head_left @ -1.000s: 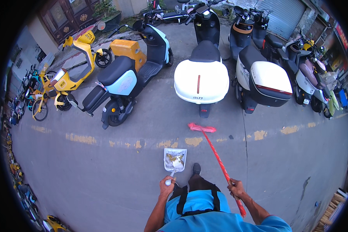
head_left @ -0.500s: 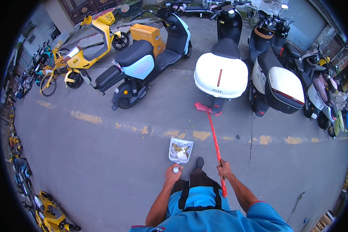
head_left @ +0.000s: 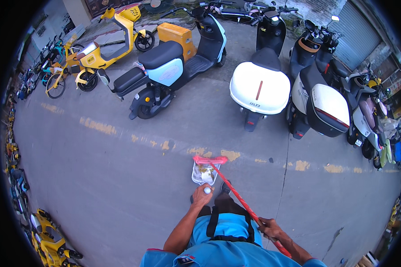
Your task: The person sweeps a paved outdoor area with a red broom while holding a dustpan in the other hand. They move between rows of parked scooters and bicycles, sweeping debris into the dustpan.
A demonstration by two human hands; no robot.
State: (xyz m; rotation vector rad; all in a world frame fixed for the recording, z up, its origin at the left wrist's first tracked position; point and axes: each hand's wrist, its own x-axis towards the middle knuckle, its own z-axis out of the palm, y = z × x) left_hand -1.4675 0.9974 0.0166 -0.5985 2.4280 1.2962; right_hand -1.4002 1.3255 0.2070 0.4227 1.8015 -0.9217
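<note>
Clock directions are read from the dustpan, with 12 o'clock toward the top of the head view.

Location: the white dustpan point(head_left: 193, 177) is in front of the person, low over the grey pavement point(head_left: 133, 187), mouth facing 12 o'clock. It contains yellow-brown litter point(head_left: 203, 169) and a pale scrap point(head_left: 206, 176). The red broom point(head_left: 237, 196) slants from 12 o'clock down to between 4 and 5 o'clock; its pink-red head point(head_left: 216, 160) lies across the pan's mouth. Bristle pressure cannot be told.

Fingers: those of the left hand point(head_left: 202, 196), at 6 o'clock, are wrapped around the pan's handle, whose pale end cap point(head_left: 207, 190) shows above the fist. Those of the right hand point(head_left: 271, 228), between 4 and 5 o'clock, are curled around the broom handle, with the lower end projecting beyond the grip.

Handling (judged): the pan appears light and stiff, probably plastic; grasp by the handle and keep it level, since the loose litter can spill. The broom appears light, with a stiff, smooth handle that may slip and a softer, flexible head; grip well up the handle, away from the bristles.

Surroundings: a scooter with a white top box point(head_left: 259, 89) stands at 1 o'clock; a light-blue-and-black scooter point(head_left: 165, 74) stands at 11 o'clock.
</note>
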